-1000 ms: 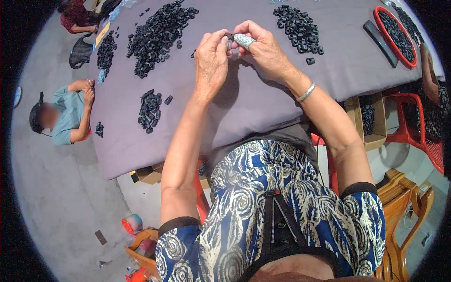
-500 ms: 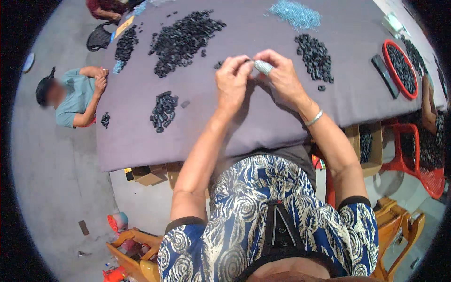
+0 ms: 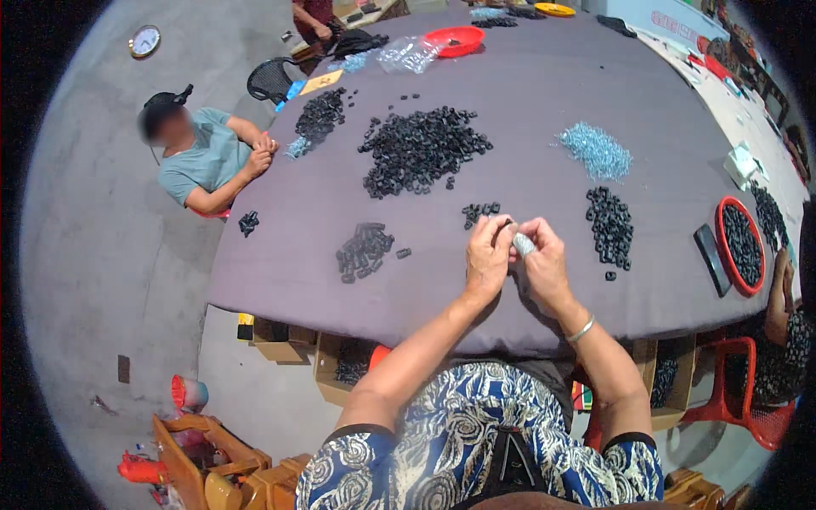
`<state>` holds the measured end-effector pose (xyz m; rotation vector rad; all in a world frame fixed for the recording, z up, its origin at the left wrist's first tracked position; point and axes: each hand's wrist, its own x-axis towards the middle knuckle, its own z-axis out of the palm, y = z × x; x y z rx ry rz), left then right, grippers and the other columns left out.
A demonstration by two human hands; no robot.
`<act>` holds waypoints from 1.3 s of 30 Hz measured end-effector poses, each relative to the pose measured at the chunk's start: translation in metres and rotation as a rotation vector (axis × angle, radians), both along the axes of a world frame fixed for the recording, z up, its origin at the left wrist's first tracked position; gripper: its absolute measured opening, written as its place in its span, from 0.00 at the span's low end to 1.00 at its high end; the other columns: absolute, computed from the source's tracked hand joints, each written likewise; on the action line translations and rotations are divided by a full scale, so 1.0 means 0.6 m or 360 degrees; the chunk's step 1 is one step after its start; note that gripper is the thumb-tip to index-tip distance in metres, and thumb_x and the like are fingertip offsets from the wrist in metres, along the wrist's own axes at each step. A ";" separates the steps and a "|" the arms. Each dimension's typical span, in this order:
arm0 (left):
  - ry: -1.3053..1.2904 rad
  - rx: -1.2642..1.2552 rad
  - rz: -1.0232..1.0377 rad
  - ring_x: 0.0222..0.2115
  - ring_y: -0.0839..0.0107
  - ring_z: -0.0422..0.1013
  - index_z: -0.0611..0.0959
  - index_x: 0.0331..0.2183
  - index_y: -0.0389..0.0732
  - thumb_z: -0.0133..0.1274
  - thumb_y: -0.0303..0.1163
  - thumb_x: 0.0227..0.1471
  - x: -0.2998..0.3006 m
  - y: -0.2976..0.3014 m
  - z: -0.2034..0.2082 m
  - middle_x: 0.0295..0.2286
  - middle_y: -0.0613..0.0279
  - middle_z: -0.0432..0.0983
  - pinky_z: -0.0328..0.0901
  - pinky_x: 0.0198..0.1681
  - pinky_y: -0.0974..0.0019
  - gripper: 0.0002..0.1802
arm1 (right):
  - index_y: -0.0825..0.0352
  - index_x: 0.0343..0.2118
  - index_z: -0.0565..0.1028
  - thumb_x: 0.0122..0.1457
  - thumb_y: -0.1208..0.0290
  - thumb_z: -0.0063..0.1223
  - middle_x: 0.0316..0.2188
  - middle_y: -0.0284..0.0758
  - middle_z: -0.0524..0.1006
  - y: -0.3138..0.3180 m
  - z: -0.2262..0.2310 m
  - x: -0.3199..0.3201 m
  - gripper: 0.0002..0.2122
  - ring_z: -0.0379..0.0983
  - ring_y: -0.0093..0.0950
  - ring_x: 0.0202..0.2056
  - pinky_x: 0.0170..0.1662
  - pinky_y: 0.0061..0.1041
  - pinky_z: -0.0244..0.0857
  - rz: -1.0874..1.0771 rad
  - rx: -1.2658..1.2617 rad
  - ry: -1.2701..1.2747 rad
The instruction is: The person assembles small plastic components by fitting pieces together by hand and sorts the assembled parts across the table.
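Close together above the cloth, my hands meet at the fingertips. My left hand [image 3: 488, 262] is closed in a pinch, with a small black piece [image 3: 508, 223] just showing at its fingertips. Bent inward against it, my right hand [image 3: 546, 265] is also closed, and its fingers hide what they grip. A silvery wrap [image 3: 524, 244] covers one of the right hand's digits. Just beyond the left hand lies a small cluster of black pieces [image 3: 478, 212]. Black pieces form another pile [image 3: 612, 225] right of the right hand, below a heap of small light-blue pieces [image 3: 595, 151].
A large black heap [image 3: 421, 153] and a smaller pile [image 3: 364, 252] lie to the left on the grey cloth [image 3: 510, 102]. At the right are a red basket [image 3: 721, 223] of black pieces and a dark oblong box [image 3: 712, 259]. A co-worker [image 3: 204, 157] sits at the left edge.
The view has shifted, so the table's far side now shows and everything sits lower and further right. My hands remain together at the fingertips.
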<state>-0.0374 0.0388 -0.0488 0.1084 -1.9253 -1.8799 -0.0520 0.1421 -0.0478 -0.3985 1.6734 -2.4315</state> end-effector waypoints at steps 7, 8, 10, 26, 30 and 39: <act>-0.0294 0.0022 -0.0124 0.21 0.80 0.69 0.77 0.36 0.36 0.49 0.32 0.55 0.023 -0.039 -0.021 0.26 0.63 0.73 0.65 0.21 0.74 0.09 | 0.69 0.36 0.70 0.55 0.81 0.46 0.26 0.36 0.73 0.009 0.029 -0.001 0.06 0.73 0.27 0.29 0.32 0.26 0.68 -0.0147 0.0820 0.0722; -0.0570 0.0206 -0.0348 0.20 0.80 0.69 0.78 0.36 0.37 0.49 0.32 0.55 0.033 -0.040 -0.007 0.22 0.65 0.73 0.64 0.21 0.73 0.10 | 0.69 0.36 0.71 0.53 0.82 0.46 0.27 0.38 0.72 0.014 0.037 -0.002 0.07 0.73 0.31 0.29 0.35 0.28 0.68 -0.0292 0.0943 0.0883; -0.0497 0.0074 -0.0573 0.14 0.80 0.64 0.77 0.37 0.37 0.46 0.34 0.57 0.051 -0.044 0.006 0.18 0.67 0.70 0.61 0.18 0.75 0.12 | 0.68 0.37 0.72 0.52 0.82 0.47 0.28 0.39 0.72 0.025 0.061 0.004 0.09 0.72 0.33 0.31 0.35 0.27 0.67 -0.0164 0.0963 0.1084; -0.0761 0.0745 -0.1185 0.16 0.85 0.60 0.78 0.37 0.38 0.50 0.31 0.55 0.072 -0.112 -0.027 0.18 0.73 0.67 0.54 0.17 0.80 0.09 | 0.66 0.37 0.76 0.44 0.85 0.48 0.31 0.41 0.71 0.029 0.068 0.011 0.15 0.71 0.39 0.34 0.37 0.30 0.66 0.0497 0.1072 0.1290; -0.0742 0.0786 -0.1156 0.16 0.85 0.61 0.77 0.35 0.39 0.50 0.30 0.55 0.072 -0.111 -0.027 0.18 0.73 0.66 0.55 0.17 0.80 0.06 | 0.67 0.35 0.76 0.42 0.86 0.48 0.30 0.40 0.71 0.032 0.059 0.003 0.16 0.72 0.39 0.34 0.37 0.30 0.66 0.0508 0.1081 0.1357; -0.0739 0.0785 -0.1101 0.16 0.85 0.60 0.77 0.34 0.38 0.51 0.31 0.55 0.074 -0.105 -0.023 0.18 0.74 0.64 0.55 0.17 0.80 0.07 | 0.70 0.31 0.74 0.45 0.83 0.50 0.27 0.40 0.71 0.026 0.065 0.008 0.09 0.71 0.40 0.30 0.34 0.32 0.65 0.0468 0.1090 0.1273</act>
